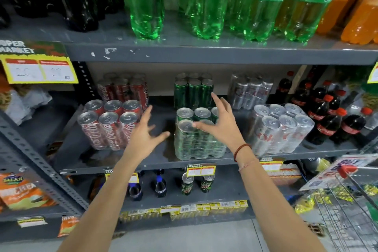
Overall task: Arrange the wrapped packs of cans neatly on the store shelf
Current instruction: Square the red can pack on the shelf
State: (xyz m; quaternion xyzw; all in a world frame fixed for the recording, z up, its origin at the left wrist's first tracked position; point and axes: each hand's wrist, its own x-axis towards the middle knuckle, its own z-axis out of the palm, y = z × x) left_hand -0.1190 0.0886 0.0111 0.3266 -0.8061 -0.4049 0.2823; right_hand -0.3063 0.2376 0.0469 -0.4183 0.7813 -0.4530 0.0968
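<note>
On the grey middle shelf (126,161) stand wrapped packs of cans in two rows. At the front are a red pack (108,125), a green pack (196,141) and a silver pack (280,129). Behind them stand another red pack (124,90), a green pack (192,92) and a silver pack (249,90). My right hand (223,122) hovers over the top right of the front green pack, fingers spread, holding nothing. My left hand (145,135) is open in the gap between the front red and green packs, just left of the green one.
Small cola bottles (335,114) crowd the shelf's right end. Large green Sprite bottles (206,2), dark cola bottles and orange bottles fill the shelf above. Loose cans (187,184) and bottles stand on the shelf below. A wire shopping cart (347,206) is at the lower right.
</note>
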